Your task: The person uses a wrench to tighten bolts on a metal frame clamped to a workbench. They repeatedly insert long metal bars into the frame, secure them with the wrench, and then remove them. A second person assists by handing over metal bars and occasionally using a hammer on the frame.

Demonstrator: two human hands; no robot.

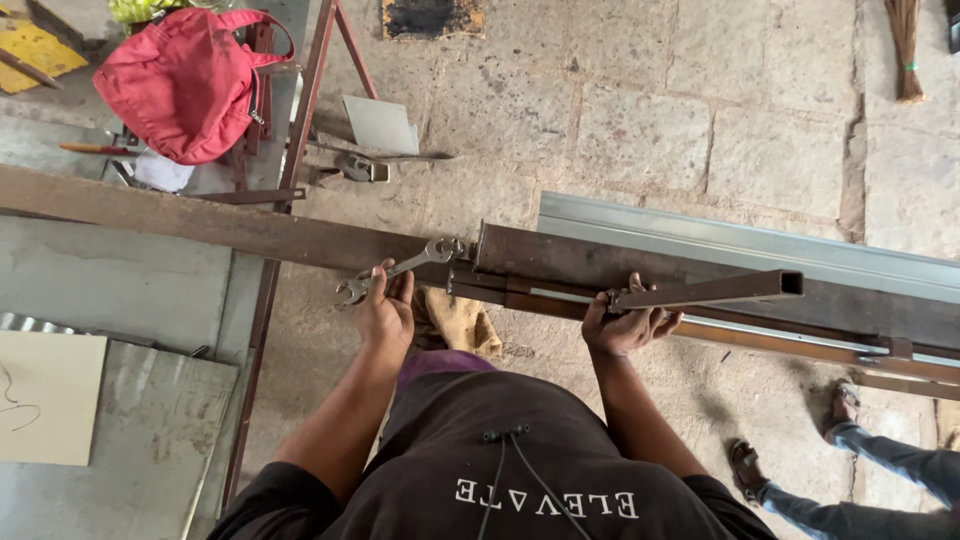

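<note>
My left hand (384,308) grips the lower end of a silver double-ended spanner (405,267). Its upper jaw sits at the left end of a rusty brown steel frame (570,258). My right hand (626,322) is closed around a dark square steel tube (720,289) that runs to the right, its hollow end showing. Both hands are at about waist height above the stone floor. A long rusty flat beam (190,220) runs from the far left up to the spanner.
A red bag (185,80) lies on a metal table at top left. A shiny grey metal channel (760,243) lies behind the frame. Another person's sandalled feet (790,450) stand at lower right. A broom (905,50) hangs at top right. Metal sheets (130,420) lie at left.
</note>
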